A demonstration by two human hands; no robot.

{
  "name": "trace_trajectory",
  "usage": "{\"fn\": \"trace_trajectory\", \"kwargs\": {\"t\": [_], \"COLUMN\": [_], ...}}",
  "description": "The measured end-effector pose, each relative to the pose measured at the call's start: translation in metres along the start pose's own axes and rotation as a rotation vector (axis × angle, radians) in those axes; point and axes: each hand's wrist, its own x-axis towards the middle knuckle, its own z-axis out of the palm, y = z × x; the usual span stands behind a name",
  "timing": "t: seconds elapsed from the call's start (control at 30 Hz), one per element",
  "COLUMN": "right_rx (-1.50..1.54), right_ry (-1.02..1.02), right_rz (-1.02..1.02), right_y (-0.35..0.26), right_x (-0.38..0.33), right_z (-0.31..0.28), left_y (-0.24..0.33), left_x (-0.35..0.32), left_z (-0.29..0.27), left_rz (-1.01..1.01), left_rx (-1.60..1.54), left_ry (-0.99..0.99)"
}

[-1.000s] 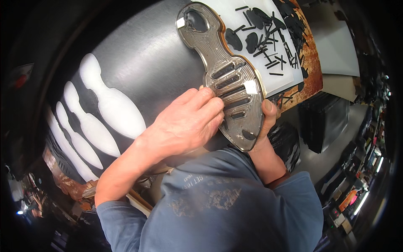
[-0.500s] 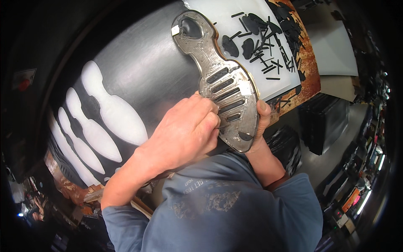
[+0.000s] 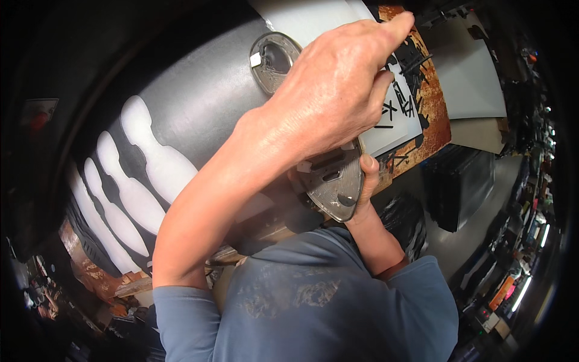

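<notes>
I stand at a workbench (image 3: 437, 123) with a rusty brown top; a white sheet (image 3: 398, 130) covers part of it. Left of that lies a dark banner (image 3: 199, 108) with white bowling-pin shapes (image 3: 154, 154). Beyond the bench's right edge the grey floor (image 3: 476, 232) holds a black bin (image 3: 455, 187). Strip lights (image 3: 531, 283) glow along cluttered shelves at the far right.

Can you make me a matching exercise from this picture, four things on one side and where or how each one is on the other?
Things:
1. left hand
2. right hand
3. metal plate
4. black strips

Places or states:
A. scattered on the white sheet
B. raised, reaching forward over the plate
C. under the plate's near end, gripping its edge
D. long, grey and slotted, held above the bench

Pairs: 1-B, 2-C, 3-D, 4-A
</notes>
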Motion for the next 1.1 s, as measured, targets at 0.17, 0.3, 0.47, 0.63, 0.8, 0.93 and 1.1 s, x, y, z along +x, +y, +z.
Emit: {"fn": "trace_trajectory", "kwargs": {"t": [0.17,0.3,0.47,0.63,0.8,0.93,1.1], "right_rx": [-0.112,-0.175,-0.141,-0.171,-0.169,-0.184,-0.178], "right_ry": [0.051,0.106,0.124,0.107,0.103,0.095,0.095], "right_rz": [-0.019,-0.006,0.02,0.017,0.018,0.045,0.032], "right_y": [-0.005,-0.006,-0.006,-0.005,-0.005,-0.006,-0.004], "right_x": [-0.003,-0.005,-0.005,-0.006,-0.008,-0.008,-0.008], "right_z": [-0.002,-0.005,-0.01,-0.012,-0.01,-0.01,-0.015], "left_y": [-0.001,0.006,0.009,0.007,0.008,0.011,0.008], "left_x": [-0.031,-0.067,-0.072,-0.068,-0.067,-0.065,-0.066], "left_z": [-0.012,-0.01,-0.002,0.0,0.002,0.0,-0.001], "left_rz": [-0.152,-0.304,-0.253,-0.07,0.0,-0.017,-0.049], "left_rx": [0.169,0.194,0.28,0.421,0.486,0.515,0.501], "left_ry": [-0.045,-0.076,-0.047,-0.054,-0.11,-0.176,-0.187]}}
